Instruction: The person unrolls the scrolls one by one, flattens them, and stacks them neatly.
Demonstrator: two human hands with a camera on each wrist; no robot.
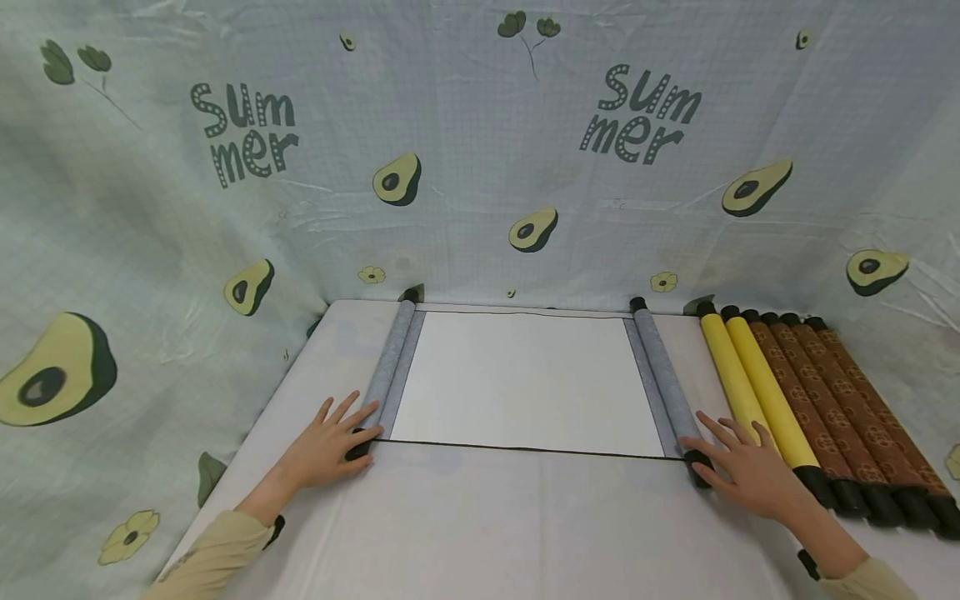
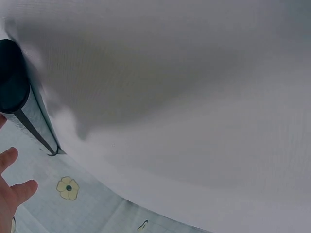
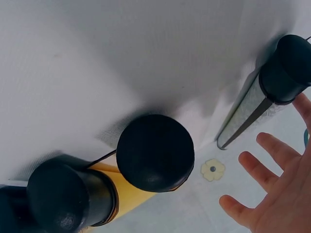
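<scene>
A hanging scroll lies unrolled on the table, its blank white sheet [image 1: 528, 379] stretched between a grey left roller [image 1: 390, 354] and a grey right roller [image 1: 663, 375]. Both rollers have black end knobs. My left hand [image 1: 322, 450] rests with spread fingers at the near end of the left roller, touching its black knob [image 2: 12, 77]. At the right roller's near end, my right hand [image 1: 753, 475] touches the knob [image 3: 286, 68] with fingers spread and fairly straight. In the left wrist view only some of the left fingers [image 2: 22, 191] show.
Right of the scroll lie two rolled yellow scrolls [image 1: 772, 392] and several brown patterned scrolls [image 1: 847, 400], side by side with black knobs. A cloth with avocado prints [image 1: 465, 100] hangs behind and at the sides of the white-covered table [image 1: 480, 525].
</scene>
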